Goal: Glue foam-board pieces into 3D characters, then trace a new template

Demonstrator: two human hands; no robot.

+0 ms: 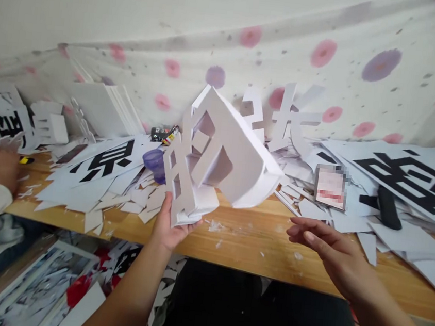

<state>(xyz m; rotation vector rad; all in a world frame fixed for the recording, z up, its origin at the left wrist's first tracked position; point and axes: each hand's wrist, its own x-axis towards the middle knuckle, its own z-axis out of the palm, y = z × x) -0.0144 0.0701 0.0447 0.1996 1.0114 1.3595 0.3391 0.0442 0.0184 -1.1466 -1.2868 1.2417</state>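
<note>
Head-worn camera, near table, facing forward and down, wall beyond.

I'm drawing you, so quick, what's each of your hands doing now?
Left hand: closed on the white block character, gripping its lower end.
Right hand: open, holding nothing.

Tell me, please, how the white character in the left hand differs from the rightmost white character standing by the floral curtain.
The held character is raised above the table in the left hand; the standing character is at the back by the floral curtain.
The held character has enclosed openings, whereas the standing character shows branching strokes.
The held character, being nearer, looks larger than the standing character.
Both are white and thick.
</note>
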